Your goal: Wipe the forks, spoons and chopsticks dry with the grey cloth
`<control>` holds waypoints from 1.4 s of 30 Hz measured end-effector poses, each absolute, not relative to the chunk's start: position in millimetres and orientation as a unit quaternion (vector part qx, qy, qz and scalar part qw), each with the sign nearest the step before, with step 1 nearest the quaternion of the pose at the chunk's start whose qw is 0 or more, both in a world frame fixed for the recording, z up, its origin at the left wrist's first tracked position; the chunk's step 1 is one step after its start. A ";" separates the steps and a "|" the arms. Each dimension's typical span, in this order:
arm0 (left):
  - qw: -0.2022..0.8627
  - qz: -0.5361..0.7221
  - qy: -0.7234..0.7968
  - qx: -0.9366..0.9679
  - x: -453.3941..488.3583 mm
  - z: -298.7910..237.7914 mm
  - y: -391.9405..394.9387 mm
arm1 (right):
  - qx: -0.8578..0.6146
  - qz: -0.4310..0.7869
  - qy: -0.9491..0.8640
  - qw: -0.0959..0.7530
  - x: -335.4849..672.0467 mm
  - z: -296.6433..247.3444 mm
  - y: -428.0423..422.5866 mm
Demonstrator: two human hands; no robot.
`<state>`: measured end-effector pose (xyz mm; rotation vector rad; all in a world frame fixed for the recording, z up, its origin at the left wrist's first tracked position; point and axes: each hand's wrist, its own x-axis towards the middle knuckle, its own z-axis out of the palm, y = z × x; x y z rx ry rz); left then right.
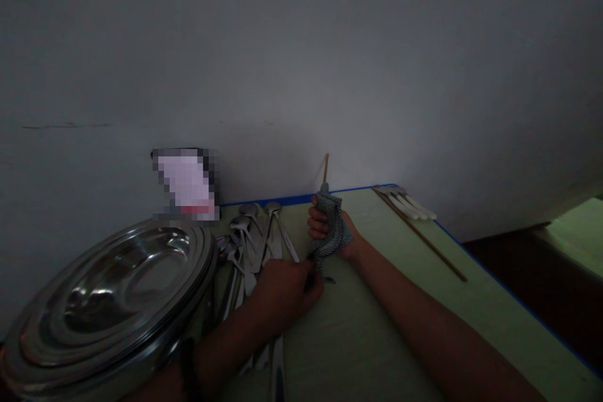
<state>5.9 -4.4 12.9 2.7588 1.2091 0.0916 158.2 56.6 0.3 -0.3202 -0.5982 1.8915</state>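
My right hand [330, 229] is closed around a grey checked cloth [332, 226] wrapped about a thin wooden stick, a chopstick [325, 168], whose tip pokes up above the cloth. My left hand [285, 292] is closed too, pinching the lower end of the same stick or the cloth's hanging corner; which of the two is hidden. Both hands hover over a pale green table [377, 326], close to its far edge.
A stack of steel plates [113, 301] stands at the left. Several steel spoons [257, 232] lie beside it. A long wooden chopstick [424, 239] and white-handled utensils [409, 202] lie at the far right. A grey wall rises behind. The table's blue edge [518, 301] runs along the right.
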 end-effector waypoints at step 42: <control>0.107 0.073 0.296 0.946 -1.0 12.4 -7.6 | -0.208 0.783 -0.200 0.551 159.6 -10.1 67.4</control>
